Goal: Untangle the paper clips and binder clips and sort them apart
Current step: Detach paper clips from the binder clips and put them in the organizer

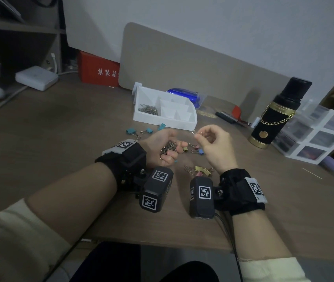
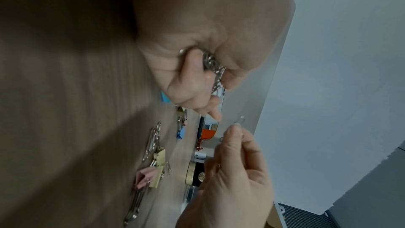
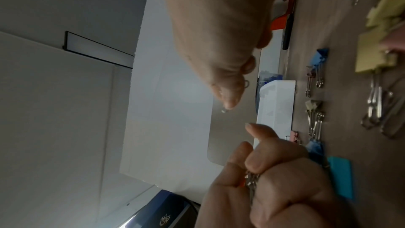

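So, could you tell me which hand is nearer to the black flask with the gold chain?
The right hand: it pinches a paper clip just left of the flask. The left hand, gripping a clump of clips, sits farther left.

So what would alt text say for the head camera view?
Over a wooden desk, the left hand grips a tangle of paper clips while the right hand pinches a single clip. Colourful binder clips lie below a white organizer tray.

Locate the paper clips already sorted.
Head view: the sorted paper clips lie in the left compartment of the white organizer tray, behind the teal binder clips.
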`<state>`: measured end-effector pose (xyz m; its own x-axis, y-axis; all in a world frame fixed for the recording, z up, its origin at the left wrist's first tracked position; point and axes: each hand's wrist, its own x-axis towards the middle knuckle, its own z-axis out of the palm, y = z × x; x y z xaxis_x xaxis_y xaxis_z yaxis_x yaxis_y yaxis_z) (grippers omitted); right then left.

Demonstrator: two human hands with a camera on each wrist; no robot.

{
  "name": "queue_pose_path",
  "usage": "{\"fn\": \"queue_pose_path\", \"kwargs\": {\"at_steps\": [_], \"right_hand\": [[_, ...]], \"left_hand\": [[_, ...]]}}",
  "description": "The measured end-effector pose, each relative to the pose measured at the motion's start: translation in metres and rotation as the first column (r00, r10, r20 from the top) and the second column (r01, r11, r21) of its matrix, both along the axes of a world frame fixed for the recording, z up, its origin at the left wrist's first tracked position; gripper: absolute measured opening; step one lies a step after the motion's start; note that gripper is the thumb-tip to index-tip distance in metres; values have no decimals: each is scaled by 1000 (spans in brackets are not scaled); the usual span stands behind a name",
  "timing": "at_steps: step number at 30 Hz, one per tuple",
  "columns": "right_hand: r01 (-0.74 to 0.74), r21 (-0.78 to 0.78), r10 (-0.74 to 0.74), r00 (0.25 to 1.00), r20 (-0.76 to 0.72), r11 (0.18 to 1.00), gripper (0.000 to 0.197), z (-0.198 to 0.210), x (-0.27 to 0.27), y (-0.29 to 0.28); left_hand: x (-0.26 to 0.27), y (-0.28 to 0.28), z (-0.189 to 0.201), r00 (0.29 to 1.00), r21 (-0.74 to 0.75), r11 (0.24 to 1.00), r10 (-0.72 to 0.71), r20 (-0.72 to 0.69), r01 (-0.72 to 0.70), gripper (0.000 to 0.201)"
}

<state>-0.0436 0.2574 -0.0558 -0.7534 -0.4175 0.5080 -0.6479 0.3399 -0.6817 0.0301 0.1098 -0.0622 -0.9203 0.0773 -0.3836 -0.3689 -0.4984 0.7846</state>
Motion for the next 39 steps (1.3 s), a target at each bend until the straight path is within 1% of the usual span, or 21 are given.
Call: {"fn": "queue_pose_path", "kwargs": {"at_steps": [3,5,7,11,13,15,18,20,22,23,25,27,29,31,33,36,39], "right_hand": [[-100,-75,101,995,5,992,19,3,7,-1],[-141,-110,145,989,23,984,19,5,10,-1],[-190,-120,195,980,36,975,18,5,12,-2],[-303,-97,313,944,105,948,8,1,15,-4],[-313,-129,329,935,132,941,9,0,14,-5],[-310,-128,324,940,108,942,14,1,14,-5],[-243,-62,245,969,31,968,19,2,8,2],[-157,22,157,987,19,987,15,1,1,11],[-107,148,95,992,88,983,7,0,-5,20],[-105,218,71,985,155,970,9,-2,-7,24],[-157,336,51,951,304,929,20,-4,-10,30],[-206,394,44,923,383,896,27,-5,-9,34],[-217,404,39,913,405,889,23,-6,-11,35],[-199,429,20,922,387,881,14,-6,-11,35],[-149,460,-17,942,336,875,7,-7,-12,34],[-73,489,-84,953,291,869,8,-9,-14,30],[42,490,-164,964,209,871,11,-13,-20,26]], "left_hand": [[2,2,2,999,-25,999,-29,-21,28,46],[2,3,3,998,-40,998,-50,-35,48,49],[2,4,3,996,-38,996,-84,-45,82,51],[-1,3,1,989,-32,990,-135,-55,134,47],[-1,3,0,989,-50,990,-136,-62,133,42],[-1,3,1,992,-75,991,-111,-58,107,38],[0,4,2,996,-89,994,-63,-55,58,33],[0,4,2,999,-108,994,-33,-42,28,33],[0,4,1,999,-112,994,-16,-29,12,36],[0,4,2,1000,-108,994,-6,-24,4,37],[0,4,2,1000,-96,995,15,-13,-16,41],[1,4,2,1000,-91,995,28,-11,-29,42],[1,4,2,999,-87,996,35,-13,-36,42],[1,4,2,999,-77,996,38,-10,-39,43],[1,3,2,999,-63,997,34,-5,-34,44],[0,2,1,1000,-37,999,25,8,-25,48],[1,2,1,999,-48,998,34,6,-34,45]]}}
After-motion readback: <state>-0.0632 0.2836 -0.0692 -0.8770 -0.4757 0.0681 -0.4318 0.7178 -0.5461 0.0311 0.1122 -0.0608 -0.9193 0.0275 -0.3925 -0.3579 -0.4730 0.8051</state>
